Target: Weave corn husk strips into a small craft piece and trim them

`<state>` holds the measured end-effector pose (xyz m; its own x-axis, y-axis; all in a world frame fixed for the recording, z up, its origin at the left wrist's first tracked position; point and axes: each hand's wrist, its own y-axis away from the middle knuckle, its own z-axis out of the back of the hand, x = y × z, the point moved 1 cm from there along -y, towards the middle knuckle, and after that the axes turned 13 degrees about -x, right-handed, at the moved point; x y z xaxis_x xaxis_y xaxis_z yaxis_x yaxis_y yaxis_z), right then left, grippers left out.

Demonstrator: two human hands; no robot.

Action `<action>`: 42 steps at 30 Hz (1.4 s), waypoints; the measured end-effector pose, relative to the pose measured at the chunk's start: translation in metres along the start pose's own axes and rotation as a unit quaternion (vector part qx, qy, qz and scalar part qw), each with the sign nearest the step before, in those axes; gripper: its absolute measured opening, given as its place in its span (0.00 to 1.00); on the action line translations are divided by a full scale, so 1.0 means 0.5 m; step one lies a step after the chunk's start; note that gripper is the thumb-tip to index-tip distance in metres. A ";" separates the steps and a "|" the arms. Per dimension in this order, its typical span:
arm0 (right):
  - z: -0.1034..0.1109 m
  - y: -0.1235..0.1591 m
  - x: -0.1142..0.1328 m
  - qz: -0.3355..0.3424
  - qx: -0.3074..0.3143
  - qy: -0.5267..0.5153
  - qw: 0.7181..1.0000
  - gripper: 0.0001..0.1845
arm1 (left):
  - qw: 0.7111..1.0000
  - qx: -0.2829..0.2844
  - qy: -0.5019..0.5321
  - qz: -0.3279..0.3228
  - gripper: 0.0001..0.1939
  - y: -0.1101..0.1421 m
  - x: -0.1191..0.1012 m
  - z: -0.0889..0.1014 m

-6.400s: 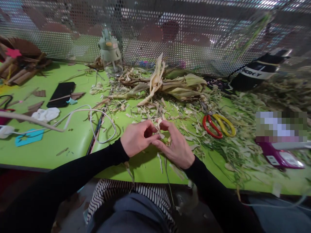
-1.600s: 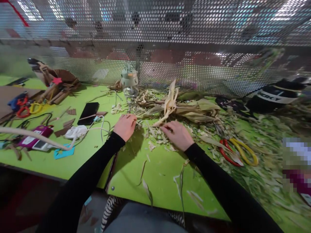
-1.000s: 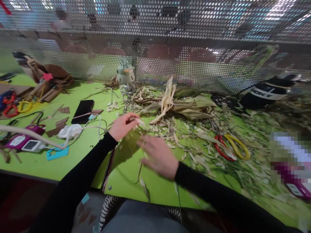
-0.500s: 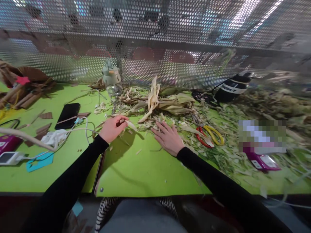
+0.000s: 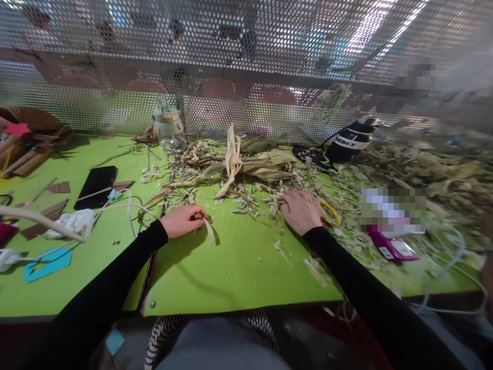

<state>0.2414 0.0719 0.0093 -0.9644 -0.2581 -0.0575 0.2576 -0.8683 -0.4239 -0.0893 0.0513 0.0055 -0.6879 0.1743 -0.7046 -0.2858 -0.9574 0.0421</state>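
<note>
My left hand is closed, pinching a short pale strip of dried corn husk above the green table. To the right, my right hand lies palm down on husk scraps, its fingers stretched forward and partly hidden. It covers most of a pair of scissors, whose yellow handle shows beside it. Beyond both hands lies a bundle of dried corn husks, with an upright, tied-looking pale husk piece at its near side.
Left of me are a black phone, a white charger with cables and a blue tag. A bottle stands at the back. Right are a black bottle, a magenta device and piled husks. A perforated metal screen rises behind.
My right hand has moved right, over the scissors, and scraps in front of it have shifted that way. My left hand still holds the husk strip, slightly nearer me. The view has turned slightly right.
</note>
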 end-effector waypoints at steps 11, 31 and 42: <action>-0.097 -0.155 0.140 0.010 0.090 -0.088 0.992 0.17 | 1.000 0.019 -0.018 -0.007 0.16 -0.008 0.009 -0.006; -0.079 -0.311 0.312 0.262 0.023 0.021 0.965 0.41 | 0.996 0.029 0.054 -0.059 0.15 -0.012 -0.005 -0.042; 0.086 -0.418 0.143 0.201 0.014 0.063 0.977 0.23 | 0.996 -0.006 0.048 -0.072 0.14 -0.017 -0.002 -0.055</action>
<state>0.1213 0.2167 0.1325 -0.7837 -0.5282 -0.3268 0.6176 -0.7185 -0.3200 -0.0677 0.0527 -0.0136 -0.5726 0.2873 -0.7679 -0.3675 -0.9272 -0.0728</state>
